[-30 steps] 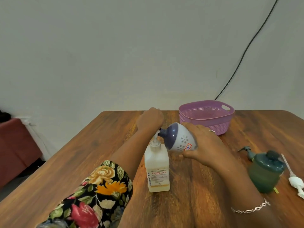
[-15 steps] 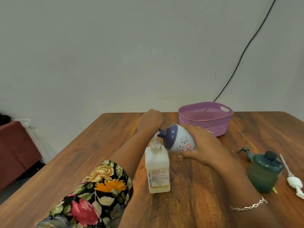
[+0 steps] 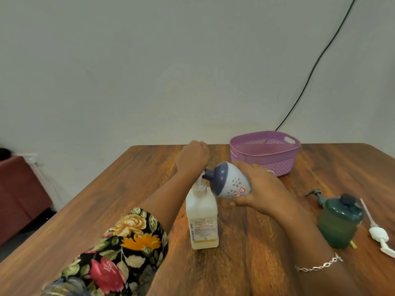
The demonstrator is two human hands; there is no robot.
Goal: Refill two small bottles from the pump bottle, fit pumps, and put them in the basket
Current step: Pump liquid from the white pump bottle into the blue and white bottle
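Your left hand (image 3: 192,157) sits on top of the pump bottle's (image 3: 202,221) pump head, back of the hand toward the camera. The fingers are hidden beyond the knuckles, so their spread or curl cannot be told.

The pump bottle stands upright on the wooden table (image 3: 245,270), near the middle, with pale yellow liquid low in it.

Your right hand (image 3: 259,190) grips the white-and-purple bottle (image 3: 230,182), fingers and thumb curled round its base end. The bottle is off the table and tilted almost on its side (purple neck pointing left), with the neck right at the pump spout. Whether neck and spout touch cannot be told.

The purple basket (image 3: 282,163) stands at the far side of the table, behind your right hand.

The green bottle (image 3: 339,223) stands upright to the right. A dark green pump (image 3: 316,194) lies just behind it, and a white pump (image 3: 378,232) lies beside it near the table's right edge.
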